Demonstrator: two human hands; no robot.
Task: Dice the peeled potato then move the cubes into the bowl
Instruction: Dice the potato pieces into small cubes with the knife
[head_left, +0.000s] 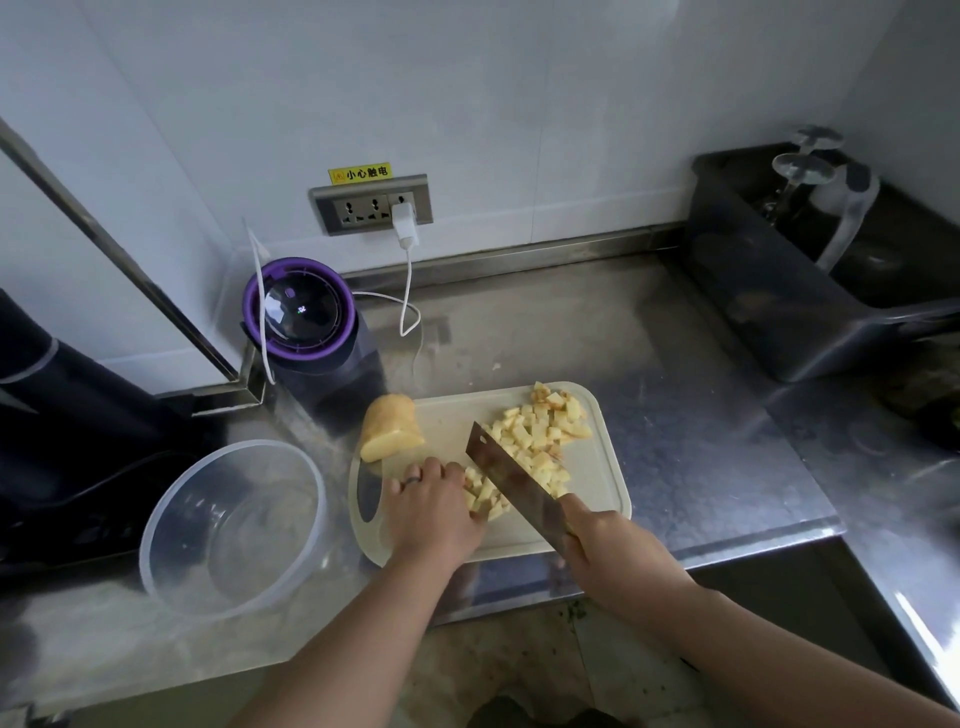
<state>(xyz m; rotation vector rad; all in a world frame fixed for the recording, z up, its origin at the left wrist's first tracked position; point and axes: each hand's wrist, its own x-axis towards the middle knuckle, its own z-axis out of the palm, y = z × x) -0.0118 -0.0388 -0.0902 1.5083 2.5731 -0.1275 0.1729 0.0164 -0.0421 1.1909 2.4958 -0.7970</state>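
Pale potato pieces (480, 494) under left grip (431, 512), seemingly touching cleaver (514, 480)

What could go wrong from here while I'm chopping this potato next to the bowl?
1. The cleaver blade lies right beside the left hand holding the potato pieces; a slip could nick it.
2. The uncut potato half seems to overhang the cutting board corner and may roll off.
3. The cubes heaped at the far corner could spill onto the counter.
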